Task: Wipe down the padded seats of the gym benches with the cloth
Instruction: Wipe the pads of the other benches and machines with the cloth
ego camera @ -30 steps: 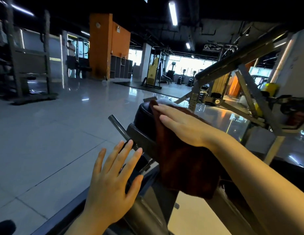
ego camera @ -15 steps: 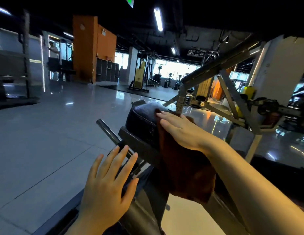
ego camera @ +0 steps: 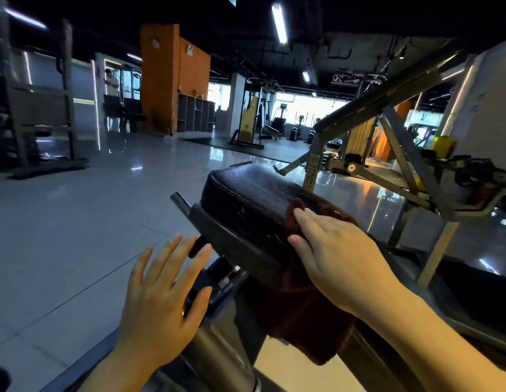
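A black padded seat (ego camera: 246, 190) with red stitching sits on a grey metal frame in the middle of the view. A dark red-brown cloth (ego camera: 305, 315) drapes over the pad's near right side and hangs down below it. My right hand (ego camera: 336, 253) lies flat on the cloth with straight fingers, pressing it against the pad. My left hand (ego camera: 158, 301) hovers open, fingers spread, left of the frame and below the pad, touching nothing that I can see.
A steel tube (ego camera: 179, 200) juts out left of the pad. A slanted machine frame (ego camera: 398, 142) rises at the right. Glossy tiled floor (ego camera: 76, 222) spreads to the left, with a rack (ego camera: 34, 120) and an orange pillar (ego camera: 167, 77) far back.
My right hand has slid the cloth back toward me along the pad, uncovering its far top. My left hand stays spread beside the frame.
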{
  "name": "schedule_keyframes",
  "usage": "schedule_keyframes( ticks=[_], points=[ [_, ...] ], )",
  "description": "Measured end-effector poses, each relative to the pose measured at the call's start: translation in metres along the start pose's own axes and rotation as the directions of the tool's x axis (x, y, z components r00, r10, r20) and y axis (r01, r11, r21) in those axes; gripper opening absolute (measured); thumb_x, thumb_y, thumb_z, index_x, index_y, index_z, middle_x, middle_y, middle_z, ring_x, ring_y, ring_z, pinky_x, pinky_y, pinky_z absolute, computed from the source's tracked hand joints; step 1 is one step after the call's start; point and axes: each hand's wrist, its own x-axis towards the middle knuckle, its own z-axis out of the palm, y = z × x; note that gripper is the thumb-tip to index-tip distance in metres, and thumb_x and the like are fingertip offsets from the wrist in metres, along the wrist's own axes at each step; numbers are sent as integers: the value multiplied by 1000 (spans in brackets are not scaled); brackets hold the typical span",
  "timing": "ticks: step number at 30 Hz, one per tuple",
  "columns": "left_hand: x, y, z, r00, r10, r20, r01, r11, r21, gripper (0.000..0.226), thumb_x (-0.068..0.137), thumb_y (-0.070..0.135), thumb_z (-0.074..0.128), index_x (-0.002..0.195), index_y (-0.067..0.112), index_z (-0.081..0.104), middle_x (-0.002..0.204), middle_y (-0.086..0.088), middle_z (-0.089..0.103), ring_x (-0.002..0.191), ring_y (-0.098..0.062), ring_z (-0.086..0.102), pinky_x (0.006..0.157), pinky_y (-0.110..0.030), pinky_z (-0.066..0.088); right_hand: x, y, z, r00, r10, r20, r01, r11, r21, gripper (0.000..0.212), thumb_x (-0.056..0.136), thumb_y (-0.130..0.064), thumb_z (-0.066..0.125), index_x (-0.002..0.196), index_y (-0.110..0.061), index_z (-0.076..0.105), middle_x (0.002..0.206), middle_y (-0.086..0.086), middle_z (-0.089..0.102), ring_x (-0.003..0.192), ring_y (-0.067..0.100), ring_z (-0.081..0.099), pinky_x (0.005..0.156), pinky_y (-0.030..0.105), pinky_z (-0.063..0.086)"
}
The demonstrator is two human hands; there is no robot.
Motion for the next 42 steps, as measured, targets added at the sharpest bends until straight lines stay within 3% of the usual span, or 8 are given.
schedule_keyframes(
  ticks=[5, 9, 12, 17, 25, 32, 37, 42],
  points=[
    [2, 1, 3, 1000, 16, 24, -16, 1000, -9, 55, 100, 52, 26, 147, 26, 33, 153, -5, 36, 144, -24, 28, 120, -40, 7, -13, 14, -8, 980, 106, 170, -127, 985, 118, 73, 92, -63, 7, 153, -27, 26, 158, -8, 27, 145, 7, 25, 116, 27, 16],
    [2, 2, 5, 1000, 26, 8, -26, 1000, -3, 56, 100, 54, 25, 148, 27, 31, 152, -6, 38, 142, -24, 30, 119, -41, 10, 44, 11, -7, 932, 106, 345, -190, 957, 218, 62, 100, -56, 12, 155, -30, 14, 163, -11, 8, 149, 6, 5, 120, 47, -7],
    [3, -1, 5, 999, 43, -6, -43, 999, 0, 57, 99, 55, 25, 146, 26, 34, 152, -4, 36, 141, -24, 30, 119, -41, 9, 98, 3, -4, 907, 43, 418, -162, 954, 253, 57, 104, -51, 14, 156, -28, 13, 163, -11, 4, 150, 8, 3, 120, 51, -4],
    [1, -3, 3, 999, 42, 0, -42, 999, -16, 54, 99, 52, 26, 145, 27, 36, 152, -2, 38, 142, -22, 31, 118, -42, 12, 133, -2, -1, 897, -68, 437, -123, 911, 394, 53, 107, -40, 19, 156, -20, 13, 164, -5, 4, 149, 9, 2, 115, 22, 2],
    [0, -1, 4, 999, 39, -27, -39, 999, -4, 54, 99, 50, 26, 145, 23, 36, 149, -6, 42, 139, -25, 33, 116, -43, 14, 40, 52, -4, 906, 156, 393, -290, 906, 309, 47, 106, -37, 25, 152, -30, 26, 160, -8, 24, 146, 15, 24, 109, 20, 18],
    [2, 4, 4, 998, 44, -52, -44, 999, 13, 54, 100, 50, 28, 143, 21, 38, 145, -10, 47, 136, -28, 37, 111, -46, 23, -14, 21, -16, 969, 90, 230, -162, 934, 317, 51, 104, -38, 28, 154, -29, 21, 160, -13, 18, 143, -2, 15, 97, -1, 2],
    [0, 2, 5, 998, 42, -54, -42, 999, -4, 54, 99, 51, 27, 144, 23, 38, 148, -8, 44, 137, -28, 37, 112, -44, 22, 38, 0, -5, 968, -95, 233, 1, 927, 374, 52, 105, -38, 25, 155, -27, 15, 162, -13, 10, 146, -1, 6, 112, 16, -3],
    [1, 2, 2, 997, 30, -68, -31, 999, -8, 52, 100, 49, 26, 143, 22, 39, 146, -8, 46, 136, -27, 38, 114, -43, 21, 102, 13, 12, 940, -20, 341, -128, 906, 404, 53, 105, -44, 21, 155, -27, 16, 162, -11, 11, 148, 5, 7, 119, 34, -3]
  ],
)
